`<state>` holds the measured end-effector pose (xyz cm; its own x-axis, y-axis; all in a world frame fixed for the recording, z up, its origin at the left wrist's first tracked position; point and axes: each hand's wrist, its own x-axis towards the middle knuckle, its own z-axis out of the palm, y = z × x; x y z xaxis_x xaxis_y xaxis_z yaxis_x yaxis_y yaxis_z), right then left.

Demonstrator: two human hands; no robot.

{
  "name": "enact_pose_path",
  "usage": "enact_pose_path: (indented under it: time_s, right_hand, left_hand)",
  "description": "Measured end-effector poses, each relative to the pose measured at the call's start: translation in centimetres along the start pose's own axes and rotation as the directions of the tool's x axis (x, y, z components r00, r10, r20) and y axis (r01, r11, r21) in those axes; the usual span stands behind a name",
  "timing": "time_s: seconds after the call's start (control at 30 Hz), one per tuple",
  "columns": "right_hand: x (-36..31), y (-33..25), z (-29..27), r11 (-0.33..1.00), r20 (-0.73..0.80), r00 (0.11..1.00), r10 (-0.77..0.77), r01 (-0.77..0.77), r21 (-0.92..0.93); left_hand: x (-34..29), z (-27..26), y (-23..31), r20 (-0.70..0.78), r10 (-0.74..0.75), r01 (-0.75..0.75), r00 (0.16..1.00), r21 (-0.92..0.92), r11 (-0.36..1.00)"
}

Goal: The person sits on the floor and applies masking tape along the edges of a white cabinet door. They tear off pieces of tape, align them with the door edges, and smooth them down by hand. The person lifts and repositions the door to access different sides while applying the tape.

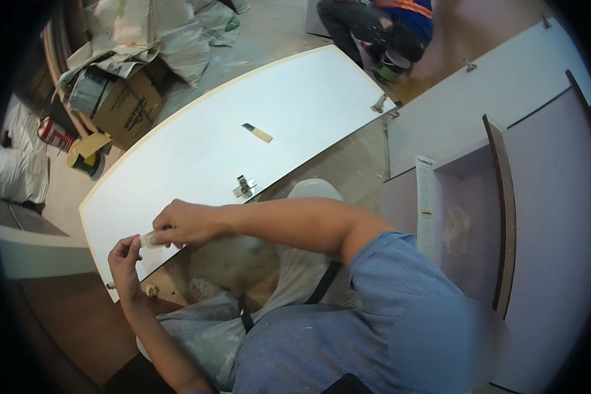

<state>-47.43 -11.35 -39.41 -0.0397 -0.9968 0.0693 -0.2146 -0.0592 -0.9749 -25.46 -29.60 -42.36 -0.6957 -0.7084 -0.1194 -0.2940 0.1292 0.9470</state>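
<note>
Above the near left end of a long white panel point(177, 157), my two hands come close together. A small pale, whitish-yellow piece point(148, 240) stretches between their fingertips; its kind is too small to make out. My left hand point(125, 262) pinches one end with thumb and fingers. The other end is closed in the fingers of my right hand point(185, 222), which reaches across from the right. On the panel lies a putty knife point(259, 133) with a dark blade and pale handle. A metal cabinet hinge point(245, 187) sits at the near edge, and another hinge point(379, 104) at the far right end.
Cardboard box point(128, 108), white sacks point(177, 39) and cans point(84, 157) stand at the far left. Another panel with hinges point(469, 64) and an open lilac cabinet point(466, 217) with a brown edge point(502, 217) are at right. Another person point(381, 29) works beyond the panel.
</note>
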Motion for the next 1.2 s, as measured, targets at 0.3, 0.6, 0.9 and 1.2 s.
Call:
enact_pose_path:
  time_s: [0.3,0.6,0.9,1.2]
  right_hand:
    - [3.4,0.4,3.5,0.977,0.070,0.982,0.174,-0.164,-0.137]
    - [5.7,-1.7,7.7,0.936,0.279,0.959,0.042,-0.136,0.325]
    - [8.2,0.3,9.6,0.990,0.097,0.986,0.136,-0.131,-0.049]
    - [11.0,3.4,15.0,0.876,0.083,0.996,-0.027,0.064,-0.477]
  left_hand:
    - [-4.0,-5.6,3.6,-0.204,0.112,-0.062,0.973,0.234,0.970]
    - [-8.7,-10.9,3.2,-0.470,-0.064,0.100,0.880,0.053,0.994]
    - [-5.1,-14.0,-4.7,-0.572,-0.288,0.401,0.768,0.079,0.913]
    - [-2.6,-17.3,-16.1,-0.638,-0.440,0.477,0.632,-0.127,0.870]
